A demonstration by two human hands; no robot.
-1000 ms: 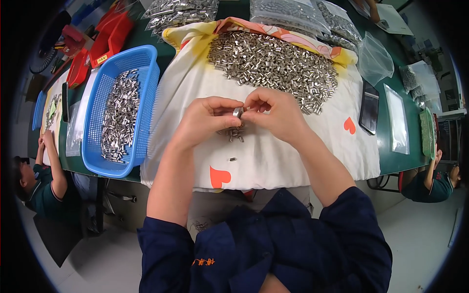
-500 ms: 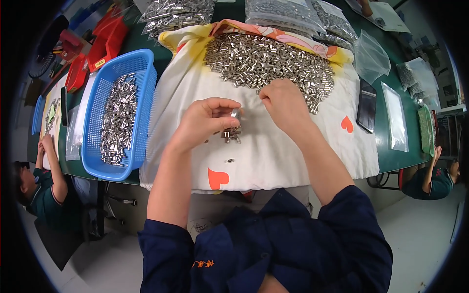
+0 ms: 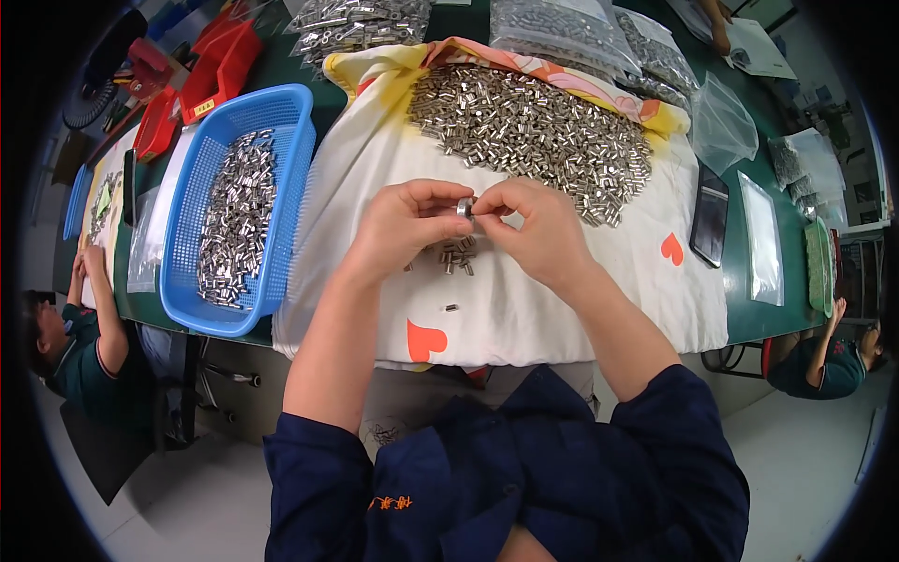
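Over the white cloth [image 3: 562, 328], the left hand [image 3: 398, 229] pinches a round metal piece [image 3: 464, 208] between thumb and fingers! In comes the right hand [image 3: 543, 229] at its edge, fingertips drawn close; I can't tell what they grip, above loose metal cylinders [image 3: 457, 255].

Navy-blue shirt [image 3: 581, 468], loose elbow-length sleeves [image 3: 679, 412], small orange embroidered marking [image 3: 391, 503] on the front, grey trousers [image 3: 412, 391]

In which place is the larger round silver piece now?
In the head view, above centre, the left hand holds the larger silver piece, just beside the right hand.
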